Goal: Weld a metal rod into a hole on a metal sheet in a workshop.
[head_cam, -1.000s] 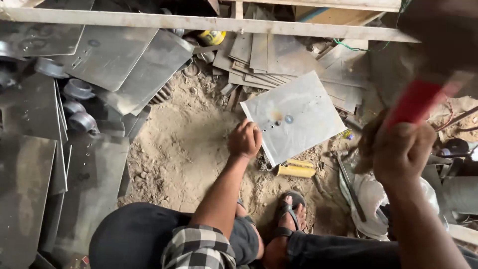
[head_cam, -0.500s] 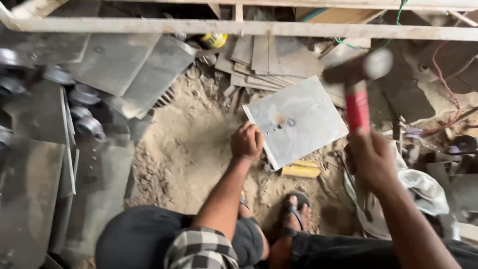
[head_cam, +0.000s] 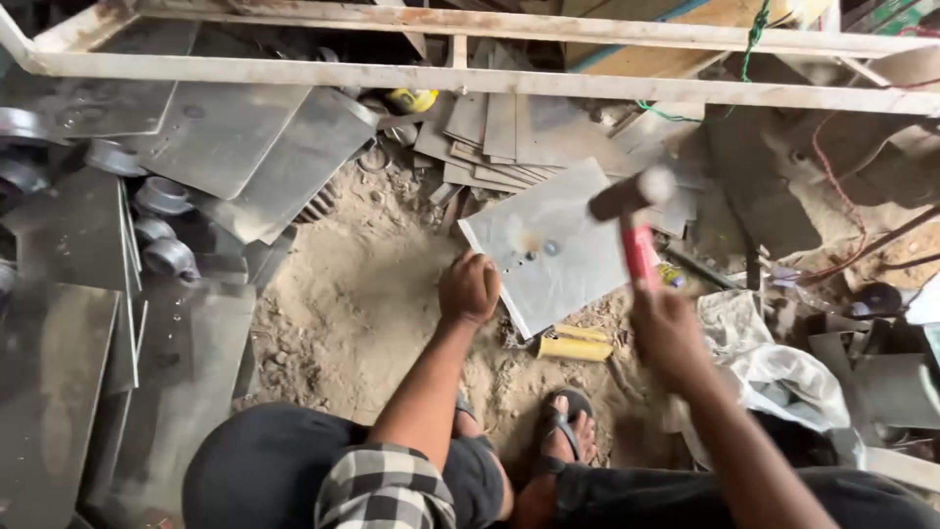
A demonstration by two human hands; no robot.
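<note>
A square grey metal sheet (head_cam: 573, 245) lies tilted on the sandy ground. My left hand (head_cam: 470, 287) is closed at its near left edge, gripping something small that I cannot make out. My right hand (head_cam: 669, 328) grips a hammer (head_cam: 634, 220) with a red handle; its blurred metal head hangs over the sheet's right part. A few small marks or holes show near the sheet's middle. A yellow-handled tool (head_cam: 573, 345) lies on the sand just below the sheet.
Stacks of metal sheets (head_cam: 245, 147) and round metal parts (head_cam: 162, 196) fill the left. More cut plates (head_cam: 499, 132) lie behind, under a white metal frame (head_cam: 490, 78). A white bag (head_cam: 783, 372) and scrap sit at right. My sandalled foot (head_cam: 563, 431) rests below.
The hammer has swung down from high at the right towards the sheet. My left hand has stayed at the sheet's edge.
</note>
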